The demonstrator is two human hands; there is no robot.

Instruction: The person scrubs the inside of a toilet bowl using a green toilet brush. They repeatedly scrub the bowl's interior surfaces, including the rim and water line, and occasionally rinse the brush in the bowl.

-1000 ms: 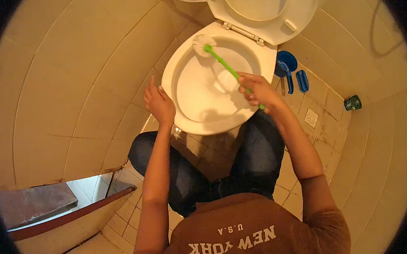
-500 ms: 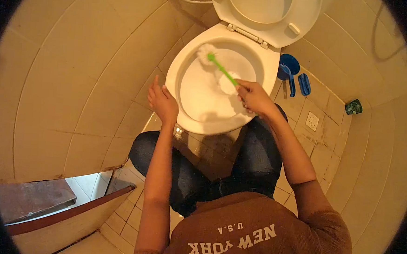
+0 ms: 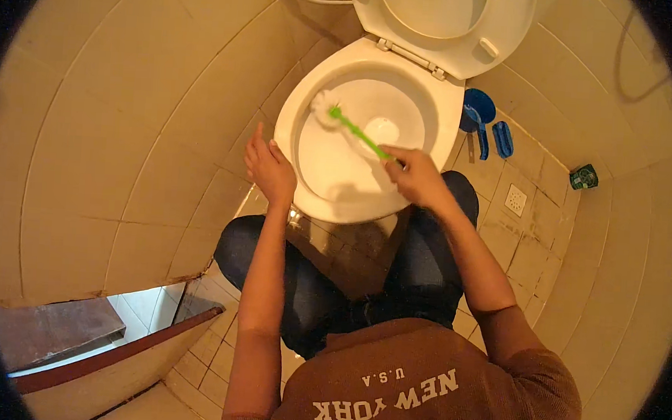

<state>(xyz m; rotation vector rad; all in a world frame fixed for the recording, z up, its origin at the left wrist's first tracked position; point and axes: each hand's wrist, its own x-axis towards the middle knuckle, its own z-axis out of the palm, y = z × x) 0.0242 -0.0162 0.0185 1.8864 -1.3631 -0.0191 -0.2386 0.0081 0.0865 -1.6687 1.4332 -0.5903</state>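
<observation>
My right hand (image 3: 416,176) is closed around the handle of a green toilet brush (image 3: 360,135), above the near right part of the toilet bowl (image 3: 336,208). The brush's white bristle head lies against the left inner side of the bowl, just under the rim. My left hand (image 3: 270,167) is beside the bowl's left outer edge, holding nothing, its fingers stretched out and apart. Whether its thumb side touches the rim I cannot tell. The toilet seat and lid (image 3: 468,56) stand raised at the back.
On the tiled floor right of the toilet are a blue dipper (image 3: 478,107), a blue scrubbing brush (image 3: 502,140) and a square drain grate (image 3: 515,199). A dark green container (image 3: 584,177) is by the right wall. Tiled walls (image 3: 126,120) rise close on both sides.
The brush head has moved down and left along the bowl's inner side. My right hand has come slightly nearer to me with the handle. My left hand has stayed nearly still.
</observation>
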